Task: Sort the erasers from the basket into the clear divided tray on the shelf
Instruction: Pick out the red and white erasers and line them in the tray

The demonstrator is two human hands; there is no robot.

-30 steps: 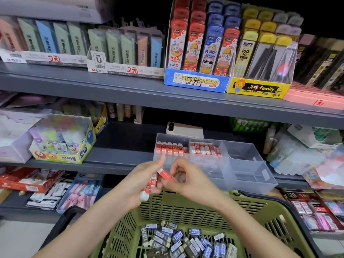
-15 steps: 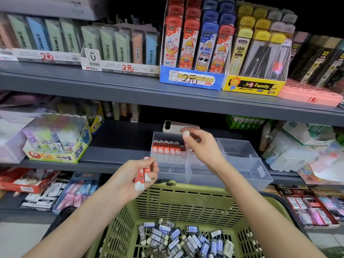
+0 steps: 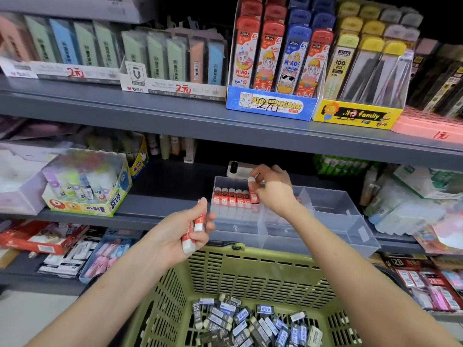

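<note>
A clear divided tray [image 3: 348, 229] sits on the middle shelf. Its left compartment holds a row of upright red-and-white erasers [image 3: 231, 196]. My right hand [image 3: 273, 190] pinches one red-and-white eraser [image 3: 251, 187] upright at the right end of that row. In front of the tray's left side, my left hand [image 3: 180, 231] grips two or three red-and-white erasers [image 3: 198, 224]. Below both hands stands the green basket [image 3: 250, 266], with several dark and blue-sleeved erasers [image 3: 250, 321] lying in its bottom.
A phone [image 3: 236, 167] lies behind the tray. A glue-stick box [image 3: 85, 186] stands to the left on the same shelf, clear packets [image 3: 406, 211] to the right. The shelf above [image 3: 175, 121] overhangs the tray and carries lead-refill displays.
My right hand took an eraser from my left hand, carried it up and away to the tray, and now lowers it at the end of the row. My left hand stayed near the basket rim.
</note>
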